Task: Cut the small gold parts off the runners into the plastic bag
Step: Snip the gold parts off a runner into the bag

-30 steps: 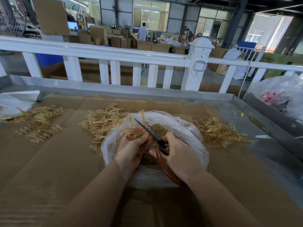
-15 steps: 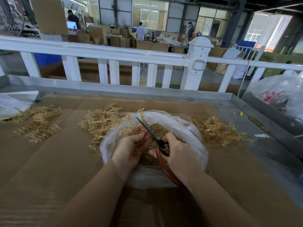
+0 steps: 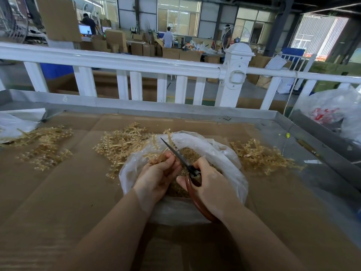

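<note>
A clear plastic bag point(image 3: 224, 153) lies open in the middle of the table, holding a heap of small gold parts point(image 3: 187, 153). My left hand point(image 3: 158, 175) holds a gold runner point(image 3: 156, 156) over the bag's mouth, fingers curled round it. My right hand point(image 3: 211, 186) grips scissors point(image 3: 175, 151) with red-brown handles. The dark blades point up and left and lie against the runner beside my left fingers. Whether the blades are apart is hard to tell.
Piles of gold runners lie on the cardboard-covered table: one at the far left point(image 3: 43, 145), one behind the bag point(image 3: 123, 141), one to its right point(image 3: 259, 155). A white railing point(image 3: 125, 63) stands behind the table. Plastic bags sit at the right point(image 3: 332, 112) and left point(image 3: 13, 126) edges.
My left hand has shifted slightly on the runner and the scissor blades have moved a little along it. The bag and piles stay put.
</note>
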Motion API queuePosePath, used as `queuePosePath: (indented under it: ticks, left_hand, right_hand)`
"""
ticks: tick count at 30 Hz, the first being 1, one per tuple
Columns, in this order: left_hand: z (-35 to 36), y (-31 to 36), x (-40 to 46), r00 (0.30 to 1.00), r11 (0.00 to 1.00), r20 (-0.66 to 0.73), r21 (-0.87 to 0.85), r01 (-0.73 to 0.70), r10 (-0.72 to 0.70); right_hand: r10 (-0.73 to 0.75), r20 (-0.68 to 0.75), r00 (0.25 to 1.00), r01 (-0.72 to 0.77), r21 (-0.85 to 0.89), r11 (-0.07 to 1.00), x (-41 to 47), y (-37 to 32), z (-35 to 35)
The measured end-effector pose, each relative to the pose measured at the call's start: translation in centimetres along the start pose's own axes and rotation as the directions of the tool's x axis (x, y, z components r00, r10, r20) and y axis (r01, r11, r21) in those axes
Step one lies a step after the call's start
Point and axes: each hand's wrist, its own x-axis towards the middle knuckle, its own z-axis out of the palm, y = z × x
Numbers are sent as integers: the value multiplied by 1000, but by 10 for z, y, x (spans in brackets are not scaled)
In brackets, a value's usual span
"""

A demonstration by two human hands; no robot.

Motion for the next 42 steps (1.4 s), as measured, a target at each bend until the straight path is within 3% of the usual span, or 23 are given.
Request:
queuePosePath:
  ticks: [10, 22, 27, 32, 42]
  left_hand:
    - [0, 1, -1, 999, 999, 9, 18, 32, -32]
    - [2, 1, -3, 1000, 1000, -21, 21, 22, -21]
    - [4, 1, -5, 999, 994, 12, 99, 34, -35]
    - [9, 8, -6, 993, 991, 63, 88, -105, 100]
    - [6, 6, 6, 992, 988, -109, 149, -41, 58]
  right_hand:
    - [88, 104, 991, -99, 115, 988, 5, -7, 1]
    - [82, 25, 996, -84, 95, 992, 5, -5, 4]
    - [61, -11, 998, -60, 40, 997, 4, -2, 3]
    - [64, -19, 998, -64, -10, 998, 5, 6, -8]
    - [60, 59, 996, -62, 21, 998, 3, 4, -17]
